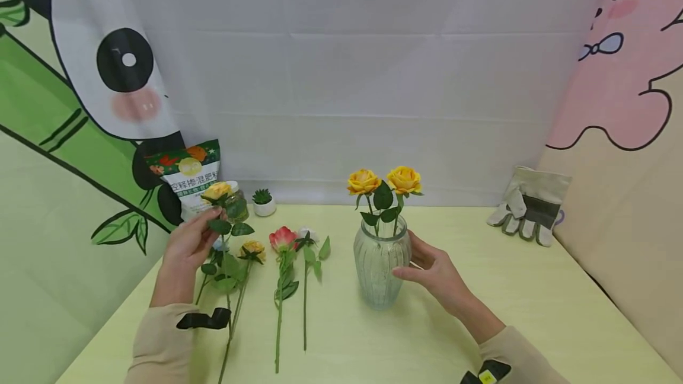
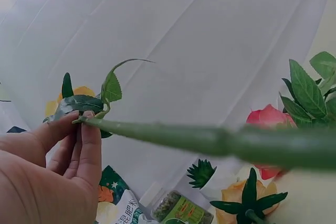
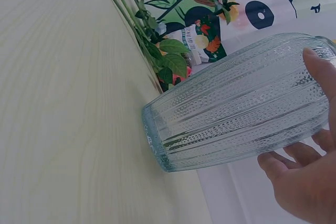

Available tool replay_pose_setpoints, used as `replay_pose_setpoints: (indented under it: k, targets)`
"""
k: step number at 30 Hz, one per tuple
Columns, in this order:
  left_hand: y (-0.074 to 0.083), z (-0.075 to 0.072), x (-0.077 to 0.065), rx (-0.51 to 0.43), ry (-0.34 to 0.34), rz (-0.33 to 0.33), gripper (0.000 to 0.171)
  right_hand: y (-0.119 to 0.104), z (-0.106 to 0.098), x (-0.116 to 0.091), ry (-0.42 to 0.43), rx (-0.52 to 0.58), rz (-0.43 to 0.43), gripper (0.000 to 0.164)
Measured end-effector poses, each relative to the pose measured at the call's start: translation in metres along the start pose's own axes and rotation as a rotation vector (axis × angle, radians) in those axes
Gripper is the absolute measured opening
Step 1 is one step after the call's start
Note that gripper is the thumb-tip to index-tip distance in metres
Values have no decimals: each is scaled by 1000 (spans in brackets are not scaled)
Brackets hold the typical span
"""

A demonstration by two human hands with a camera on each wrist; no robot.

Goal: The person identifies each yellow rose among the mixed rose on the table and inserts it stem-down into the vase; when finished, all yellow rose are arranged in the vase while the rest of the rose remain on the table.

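Note:
My left hand [image 1: 187, 245] pinches the stem of a yellow rose [image 1: 217, 191] just under its bloom, between thumb and fingertips. In the left wrist view the green stem [image 2: 205, 139] runs off to the right, close to the camera. My right hand [image 1: 440, 277] grips the upper right side of a ribbed clear glass vase [image 1: 380, 280], which stands upright on the table. Two yellow roses with dark leaves, one a left rose [image 1: 364, 182] and one a right rose [image 1: 404, 181], rise out of its neck. The vase also fills much of the right wrist view.
Between the hands lie a pink-red rose [image 1: 283, 239], a white flower [image 1: 307, 234] and another yellow rose [image 1: 252, 250]. Behind are a fertilizer bag [image 1: 193, 185], a jar [image 1: 238, 206] and a small potted succulent [image 1: 264, 203]. Work gloves [image 1: 530, 206] lie at the back right.

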State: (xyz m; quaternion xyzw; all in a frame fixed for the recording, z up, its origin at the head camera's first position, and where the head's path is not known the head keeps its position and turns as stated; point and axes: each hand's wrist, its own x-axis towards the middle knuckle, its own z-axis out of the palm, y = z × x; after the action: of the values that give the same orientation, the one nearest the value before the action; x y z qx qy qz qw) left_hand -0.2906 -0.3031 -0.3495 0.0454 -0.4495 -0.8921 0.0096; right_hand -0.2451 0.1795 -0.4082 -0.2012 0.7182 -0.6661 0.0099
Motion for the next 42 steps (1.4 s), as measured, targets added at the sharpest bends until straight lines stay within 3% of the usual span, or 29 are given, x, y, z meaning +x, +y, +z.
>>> replay_pose_setpoints:
  k: [6, 10, 16, 25, 31, 35, 42]
  targets:
    - [4, 9, -5, -31, -22, -14, 22, -1, 0, 0, 3, -8, 7, 86]
    - [7, 13, -8, -64, -75, -47, 24, -1, -1, 0, 7, -12, 14, 87]
    - [8, 20, -11, -205, -198, -66, 27, 0, -1, 0, 4, -15, 21, 87]
    - [10, 34, -24, -445, -327, -93, 21, -1, -1, 1, -4, -11, 22, 88]
    - [6, 43, -28, -527, -451, -55, 29, -2, -1, 0, -8, -7, 25, 87]
    - [3, 50, -29, -636, -456, -52, 30, -1, -1, -1, -9, -4, 24, 87]
    - [-6, 70, -32, -736, -453, -10, 29, -1, -1, -1, -10, -6, 26, 87]
